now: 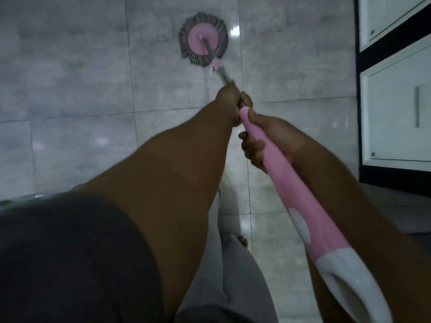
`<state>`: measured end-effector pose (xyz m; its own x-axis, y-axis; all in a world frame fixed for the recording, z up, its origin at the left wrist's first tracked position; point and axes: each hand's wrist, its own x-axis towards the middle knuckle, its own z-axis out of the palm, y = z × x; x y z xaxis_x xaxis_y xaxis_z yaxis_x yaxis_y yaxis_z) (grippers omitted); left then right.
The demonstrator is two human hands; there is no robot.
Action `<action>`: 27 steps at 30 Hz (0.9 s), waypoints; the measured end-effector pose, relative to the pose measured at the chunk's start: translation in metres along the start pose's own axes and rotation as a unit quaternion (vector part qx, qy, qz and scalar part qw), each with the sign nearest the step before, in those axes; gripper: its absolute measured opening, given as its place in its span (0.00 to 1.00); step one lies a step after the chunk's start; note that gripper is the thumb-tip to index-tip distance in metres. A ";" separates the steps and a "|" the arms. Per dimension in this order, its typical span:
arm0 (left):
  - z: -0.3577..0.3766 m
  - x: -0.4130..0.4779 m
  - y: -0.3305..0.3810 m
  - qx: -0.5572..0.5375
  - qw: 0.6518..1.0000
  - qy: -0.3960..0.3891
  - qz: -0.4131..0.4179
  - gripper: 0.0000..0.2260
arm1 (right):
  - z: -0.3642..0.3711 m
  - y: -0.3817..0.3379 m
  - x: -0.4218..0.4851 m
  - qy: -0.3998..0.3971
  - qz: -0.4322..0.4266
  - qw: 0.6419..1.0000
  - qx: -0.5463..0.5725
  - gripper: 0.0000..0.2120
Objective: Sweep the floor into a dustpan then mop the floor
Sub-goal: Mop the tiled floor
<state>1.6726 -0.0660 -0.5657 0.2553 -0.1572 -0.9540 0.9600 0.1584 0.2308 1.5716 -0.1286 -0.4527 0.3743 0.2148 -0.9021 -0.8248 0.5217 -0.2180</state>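
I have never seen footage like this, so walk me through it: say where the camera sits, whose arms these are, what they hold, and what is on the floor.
There is no machine here. The single picture comes from a camera worn on a person's head, looking down, so the arms are the wearer's own. The left hand grips the grey metal shaft of a mop, and the right hand wraps the pink handle closer to the body. The round mop head, a pink disc ringed with grey strands, rests on the glossy grey tiled floor. At the right edge stands a white cabinet with dark framing. No dustpan is in view.
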 end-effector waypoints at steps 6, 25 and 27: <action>-0.047 -0.080 -0.138 -0.015 0.999 0.022 -0.037 0.22 | -0.031 0.140 -0.080 0.026 0.064 0.997 -0.046 0.23; -0.063 -0.054 -0.076 -0.074 0.997 0.009 -0.016 0.27 | -0.002 0.093 -0.032 0.013 0.102 0.991 -0.086 0.23; -0.063 -0.030 -0.031 -0.084 0.996 0.010 -0.003 0.26 | 0.016 0.059 -0.003 0.002 0.090 0.992 -0.089 0.23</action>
<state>1.6275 -0.0053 -0.5564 0.2451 -0.1403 -0.9593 0.9285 0.3186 0.1907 1.5289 -0.0851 -0.4571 0.2125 0.2885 -0.9336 -0.9404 0.3201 -0.1151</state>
